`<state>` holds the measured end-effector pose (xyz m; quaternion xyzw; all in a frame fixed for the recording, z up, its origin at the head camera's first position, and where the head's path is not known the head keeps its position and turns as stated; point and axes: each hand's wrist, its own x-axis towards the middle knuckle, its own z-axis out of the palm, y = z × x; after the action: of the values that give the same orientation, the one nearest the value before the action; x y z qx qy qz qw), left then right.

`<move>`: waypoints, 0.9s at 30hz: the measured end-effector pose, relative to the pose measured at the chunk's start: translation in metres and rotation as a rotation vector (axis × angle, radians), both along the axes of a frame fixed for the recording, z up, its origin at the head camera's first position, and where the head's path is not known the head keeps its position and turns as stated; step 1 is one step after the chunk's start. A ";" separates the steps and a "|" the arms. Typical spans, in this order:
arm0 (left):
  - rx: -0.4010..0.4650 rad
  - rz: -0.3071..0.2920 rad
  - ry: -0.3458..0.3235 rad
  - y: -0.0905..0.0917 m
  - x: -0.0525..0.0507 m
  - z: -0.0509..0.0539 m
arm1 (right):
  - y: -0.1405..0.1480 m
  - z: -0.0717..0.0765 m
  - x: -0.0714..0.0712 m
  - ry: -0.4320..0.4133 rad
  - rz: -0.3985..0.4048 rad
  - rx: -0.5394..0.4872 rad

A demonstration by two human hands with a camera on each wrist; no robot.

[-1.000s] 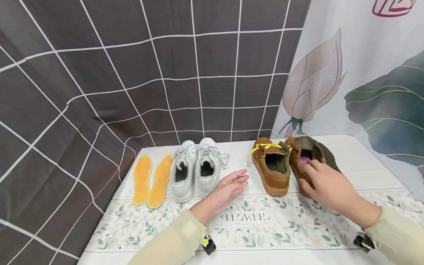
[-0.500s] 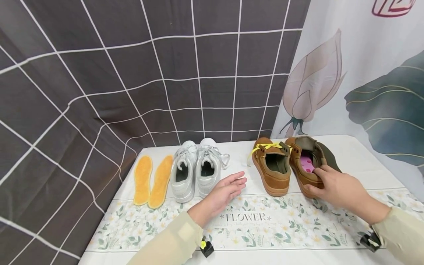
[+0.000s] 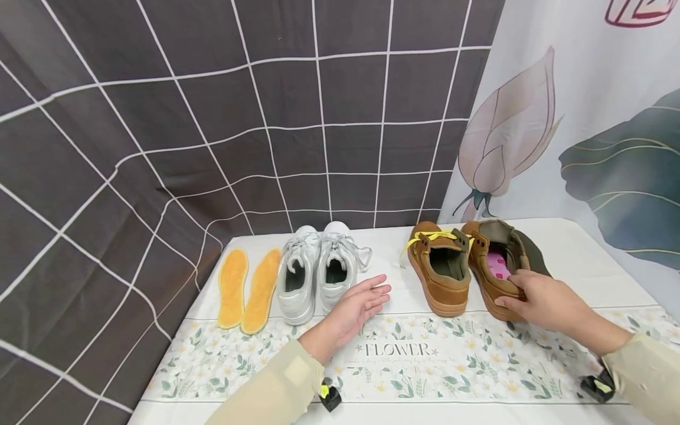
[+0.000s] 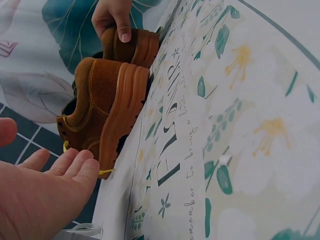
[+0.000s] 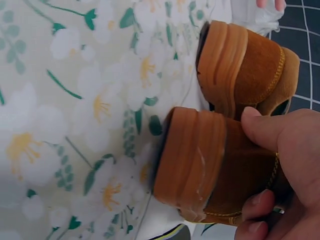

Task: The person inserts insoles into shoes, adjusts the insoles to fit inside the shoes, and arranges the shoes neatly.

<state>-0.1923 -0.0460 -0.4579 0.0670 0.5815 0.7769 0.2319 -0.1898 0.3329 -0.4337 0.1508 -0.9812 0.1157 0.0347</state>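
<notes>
My right hand [image 3: 555, 304] pinches the heel of the right-hand brown shoe [image 3: 487, 292], thumb on the outside and fingers over the collar. A pink patterned insole [image 3: 498, 265] shows inside that shoe. Its mate, another brown shoe [image 3: 443, 295] with yellow laces, stands just to the left. Low over the cloth, between the white sneakers and the brown shoes, hovers my left hand [image 3: 350, 310], palm facing inward, its fingers relaxed and holding nothing. In the right wrist view, the thumb [image 5: 260, 127] presses against the brown heel [image 5: 232, 160].
Two white laced sneakers [image 3: 297, 295] stand left of centre. Two fuzzy orange insoles [image 3: 232, 289] lie left of them. A dark flat piece [image 3: 535, 254] shows partly behind the right-hand brown shoe. A dark grid-patterned cloth [image 3: 350, 147] hangs behind the table.
My right hand has drawn back from the shoe's opening to its heel, and more of the pink insole shows. My left hand has drifted slightly left.
</notes>
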 end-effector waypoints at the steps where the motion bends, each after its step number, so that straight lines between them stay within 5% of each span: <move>1: 0.001 0.000 0.000 0.000 0.000 0.000 | 0.001 -0.001 0.000 0.009 0.006 -0.003; 12: 0.010 0.006 -0.005 -0.002 -0.001 -0.004 | 0.004 -0.016 0.004 0.269 0.094 -0.049; 17: 0.022 -0.003 -0.012 -0.003 -0.002 -0.005 | 0.005 -0.018 0.004 0.321 0.085 -0.076; 27: 0.022 -0.011 -0.016 -0.002 -0.003 -0.001 | 0.003 0.003 0.006 0.372 0.040 -0.091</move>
<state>-0.1949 -0.0482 -0.4587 0.0665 0.5706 0.7825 0.2401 -0.1837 0.3357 -0.4304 0.1875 -0.9484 0.1309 0.2199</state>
